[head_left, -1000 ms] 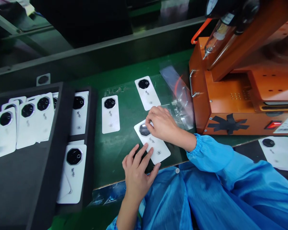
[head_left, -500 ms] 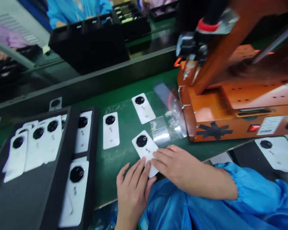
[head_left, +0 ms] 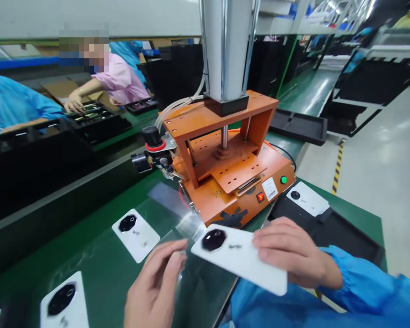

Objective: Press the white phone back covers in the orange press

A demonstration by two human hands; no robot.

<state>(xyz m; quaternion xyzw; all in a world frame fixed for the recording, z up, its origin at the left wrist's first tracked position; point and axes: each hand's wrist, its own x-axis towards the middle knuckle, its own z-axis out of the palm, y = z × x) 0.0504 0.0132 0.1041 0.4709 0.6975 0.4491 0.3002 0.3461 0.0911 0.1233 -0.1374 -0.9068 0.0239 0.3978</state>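
In the head view, my right hand [head_left: 290,250] grips the lower end of a white phone back cover [head_left: 241,257], lifted and tilted above the green bench. Its round black camera area points left. My left hand [head_left: 157,278] is just left of that cover, apart from it, thumb and fingertips pinched together. A faint clear edge shows by those fingertips, but what they hold cannot be made out. Behind my left hand, another white back cover [head_left: 136,234] lies on the bench. One more back cover [head_left: 65,303] is at the bottom left, partly cut off.
An orange press machine [head_left: 225,173] with a lit red switch and a green button stands beyond my hands. Clear plastic film [head_left: 191,223] lies at its left foot. A black tray [head_left: 348,232] with a back cover [head_left: 307,199] is on the right. Co-workers sit across the bench.
My right hand has raised the back cover off the bench and turned it sideways. My left hand has come away from it, its fingers now pinched. The view has swung right towards the press.
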